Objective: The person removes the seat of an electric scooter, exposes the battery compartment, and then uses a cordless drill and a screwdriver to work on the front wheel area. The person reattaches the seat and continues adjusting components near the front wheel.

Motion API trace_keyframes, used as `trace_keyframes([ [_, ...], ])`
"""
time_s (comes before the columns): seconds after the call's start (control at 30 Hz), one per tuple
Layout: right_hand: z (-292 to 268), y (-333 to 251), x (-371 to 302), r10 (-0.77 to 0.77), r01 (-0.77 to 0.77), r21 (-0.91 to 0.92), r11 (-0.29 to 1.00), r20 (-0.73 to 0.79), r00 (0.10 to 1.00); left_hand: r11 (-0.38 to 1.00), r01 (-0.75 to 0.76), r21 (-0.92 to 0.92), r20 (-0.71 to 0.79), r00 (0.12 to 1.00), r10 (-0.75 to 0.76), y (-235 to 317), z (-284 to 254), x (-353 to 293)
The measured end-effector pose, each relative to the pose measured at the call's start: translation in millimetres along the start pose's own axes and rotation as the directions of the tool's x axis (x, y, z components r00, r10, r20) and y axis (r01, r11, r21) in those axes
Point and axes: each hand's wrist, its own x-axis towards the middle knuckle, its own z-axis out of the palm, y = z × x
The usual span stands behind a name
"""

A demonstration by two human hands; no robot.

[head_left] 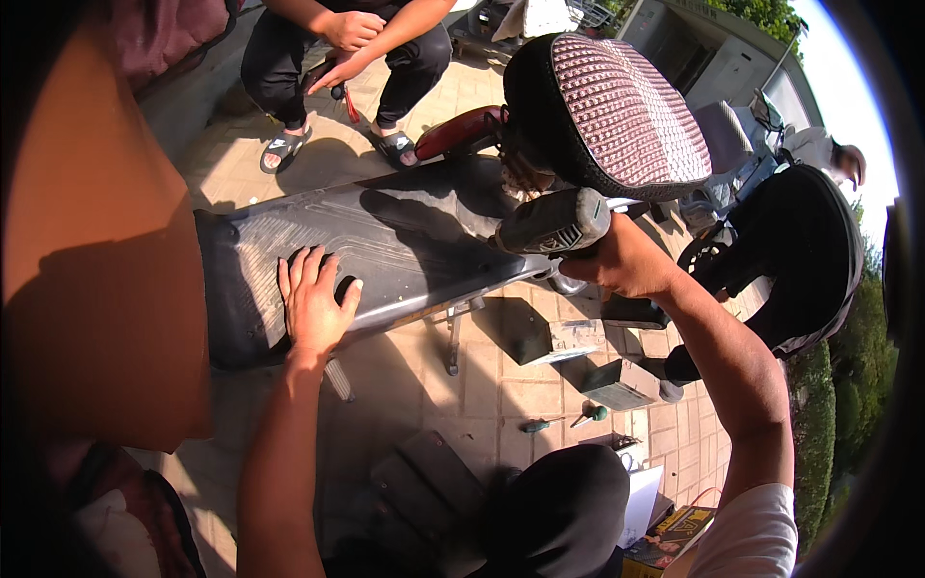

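I note my left hand (313,306) lying flat, fingers spread, on the scooter's black footboard (385,241); my right hand (626,260) is closed around a cordless drill (554,223) beneath the seat (617,111).

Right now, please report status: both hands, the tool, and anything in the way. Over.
Left hand flat on black ribbed scooter footboard. Right hand grips grey power drill, aimed under patterned seat. Seated person's sandalled feet beyond footboard.
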Motion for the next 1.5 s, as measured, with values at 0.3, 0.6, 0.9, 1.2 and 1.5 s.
trace_keyframes([
  [0.3,52,-39,-11,0.357,-0.350,0.728,0.589,0.154,0.921,0.828,-0.203,-0.523,-0.023,0.974,0.224,111,-58,39],
  [0.6,64,-46,-30,0.091,-0.101,0.487,0.868,0.045,0.995,0.842,0.003,-0.539,0.372,0.898,0.236,123,-62,45],
  [0.9,58,-27,-2,0.327,-0.279,0.498,0.821,-0.009,0.945,0.935,0.087,-0.344,0.400,0.914,0.063,64,-42,46],
  [1.2,71,-19,122,0.227,-0.236,0.022,0.972,-0.373,0.900,1.000,0.015,0.017,0.111,0.994,-0.017,3,-1,2],
  [1.5,62,-19,153,0.339,-0.350,0.005,0.937,-0.254,0.906,0.999,0.008,0.032,0.097,0.995,-0.012,-3,1,3],
])
